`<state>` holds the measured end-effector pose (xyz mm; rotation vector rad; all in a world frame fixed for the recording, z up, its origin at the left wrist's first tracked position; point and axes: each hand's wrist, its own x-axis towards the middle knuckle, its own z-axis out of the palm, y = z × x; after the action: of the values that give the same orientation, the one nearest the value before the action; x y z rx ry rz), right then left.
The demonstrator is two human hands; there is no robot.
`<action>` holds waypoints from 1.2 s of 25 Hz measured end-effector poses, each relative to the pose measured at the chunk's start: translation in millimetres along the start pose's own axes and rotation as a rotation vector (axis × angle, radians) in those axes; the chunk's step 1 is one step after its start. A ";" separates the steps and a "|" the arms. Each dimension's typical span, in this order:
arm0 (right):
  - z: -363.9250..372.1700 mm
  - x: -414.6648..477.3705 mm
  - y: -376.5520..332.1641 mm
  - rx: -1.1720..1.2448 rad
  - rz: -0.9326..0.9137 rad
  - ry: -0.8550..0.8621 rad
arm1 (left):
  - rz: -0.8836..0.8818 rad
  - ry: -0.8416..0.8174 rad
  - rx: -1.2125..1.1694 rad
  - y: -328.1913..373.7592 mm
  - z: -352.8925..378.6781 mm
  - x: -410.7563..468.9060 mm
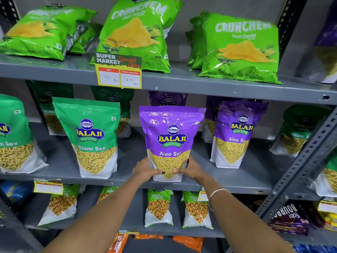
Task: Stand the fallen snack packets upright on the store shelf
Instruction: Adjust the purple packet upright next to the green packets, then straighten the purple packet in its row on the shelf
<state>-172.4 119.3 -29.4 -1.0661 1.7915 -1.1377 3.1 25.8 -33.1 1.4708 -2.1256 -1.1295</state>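
Head view — grey metal shelf [228, 181] — both hands grip upright purple packet [172, 136].

purple aloo sev packet [170, 141] upright at middle shelf's front edge, base perhaps touching it

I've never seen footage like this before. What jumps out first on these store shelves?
The purple Aloo Sev packet at the centre of the middle shelf draws the eye: it stands upright with the left hand and right hand in a grip on its base. Above it, bright green Crunchem chip bags line the top shelf, where a yellow price tag hangs at the front edge.
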 end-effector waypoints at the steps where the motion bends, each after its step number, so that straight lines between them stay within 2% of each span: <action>1: 0.1 0.8 0.1 0.000 0.006 0.004 | 0.000 -0.005 0.003 -1.3 0.0 1.3; 7: -1.2 -5.8 -4.9 -0.054 0.053 0.017 | -0.022 -0.082 0.059 -1.0 -3.2 2.1; 9: -8.7 -9.7 -5.7 -0.092 0.083 0.046 | -0.108 -0.224 0.243 5.7 -9.9 -3.8; 12: -32.6 -13.8 -2.8 -0.213 0.100 0.162 | -0.311 -0.557 0.388 28.1 -17.8 -17.3; 14: -57.5 -16.3 3.0 -0.274 0.138 0.264 | -0.260 -0.691 0.419 50.9 -6.2 -19.7; 16: -88.7 -18.4 10.5 -0.277 0.179 0.383 | -0.142 -0.757 0.326 74.4 17.9 -18.4; 18: -123.9 -16.6 20.6 -0.247 0.183 0.498 | -0.015 -0.716 0.175 96.9 49.2 -13.7; 21: -179.9 2.2 44.3 -0.165 0.182 0.573 | 0.069 -0.484 0.009 130.9 104.9 4.4; 24: -235.1 67.6 110.0 -0.041 0.092 0.445 | 0.068 -0.262 -0.203 156.6 153.8 35.7; 27: -249.4 66.0 104.0 0.051 0.085 0.257 | 0.069 -0.141 -0.411 163.8 189.6 69.4; 30: -251.2 56.6 93.0 0.138 -0.030 0.134 | 0.006 -0.052 -0.419 155.3 215.4 85.0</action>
<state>-441.2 169.5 -43.1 -0.9575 1.7757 -1.3582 -270.8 65.7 -67.8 1.2495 -1.7758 -1.5120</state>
